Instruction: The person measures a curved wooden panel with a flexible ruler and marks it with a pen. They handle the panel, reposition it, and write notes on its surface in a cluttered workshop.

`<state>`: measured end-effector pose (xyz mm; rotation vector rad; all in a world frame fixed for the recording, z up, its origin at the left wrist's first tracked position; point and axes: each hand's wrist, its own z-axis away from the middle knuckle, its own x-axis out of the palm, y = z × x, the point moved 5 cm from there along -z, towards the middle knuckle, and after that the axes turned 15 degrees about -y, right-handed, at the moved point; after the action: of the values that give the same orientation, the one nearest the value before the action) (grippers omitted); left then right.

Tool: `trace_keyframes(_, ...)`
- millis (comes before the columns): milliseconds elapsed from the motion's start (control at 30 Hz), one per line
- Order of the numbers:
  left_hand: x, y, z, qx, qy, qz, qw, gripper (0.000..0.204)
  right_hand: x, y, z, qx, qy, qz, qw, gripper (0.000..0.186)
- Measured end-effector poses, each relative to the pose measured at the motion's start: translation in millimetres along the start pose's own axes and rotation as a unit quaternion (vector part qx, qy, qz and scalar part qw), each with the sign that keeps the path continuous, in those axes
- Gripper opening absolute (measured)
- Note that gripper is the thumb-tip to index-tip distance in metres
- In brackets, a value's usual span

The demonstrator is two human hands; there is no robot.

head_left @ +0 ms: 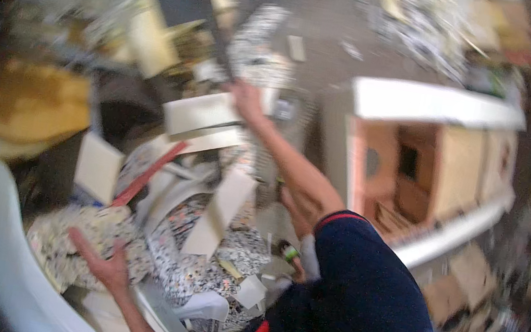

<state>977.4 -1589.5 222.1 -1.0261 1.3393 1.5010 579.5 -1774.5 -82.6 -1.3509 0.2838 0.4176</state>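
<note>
My left hand [105,267] is open, its thumb and fingers apart, over a block of speckled foam [53,233]. It seems to touch the foam, though blur hides the contact. My right arm stretches forward, and my right hand [246,99] is closed on the near end of a long, thin dark bar [216,19]. Just below that hand lie pale flat panels [201,114]. A red strip [150,172] and another pale panel [221,215] rest on the heap of speckled foam [176,249] between my hands.
To the right stands a large white-edged cabinet [438,106] with an open pinkish interior. Tangled white strips [413,22] lie at the far right. A yellow-brown foam piece [36,103] sits at the left, above a curved pale-blue edge [0,221]. Cardboard pieces [462,284] lie at the right.
</note>
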Motion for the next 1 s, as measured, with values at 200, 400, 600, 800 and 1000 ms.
trace_keyframes(200, 5.2, -18.0, -9.8, 0.057, 0.060, -0.102, 0.991, 0.087, -202.4, -160.9, 214.7, -0.172, 0.159, -0.161, 0.959, 0.019)
trace_keyframes(400, -7.9, -6.3, -12.6, 0.078, 0.144, -0.132, 0.978, 0.081, -397.8, -247.9, 510.0, -0.244, 0.381, -0.143, 0.880, 0.040)
trace_keyframes(600, 7.2, 33.8, 76.5, 0.011, 0.201, -0.304, 0.931, 0.081, -538.5, -283.1, 829.0, -0.325, 0.551, -0.197, 0.743, 0.030)
trace_keyframes(800, 137.8, 119.7, 221.1, 0.208, -0.013, -0.051, 0.977, 0.046, -590.3, -305.3, 1102.0, -0.293, 0.630, -0.043, 0.718, 0.035)
trace_keyframes(1000, 291.3, 246.4, 431.8, 0.287, -0.252, 0.011, 0.924, 0.046, -624.5, -207.8, 1271.5, -0.115, 0.673, -0.042, 0.729, 0.032)
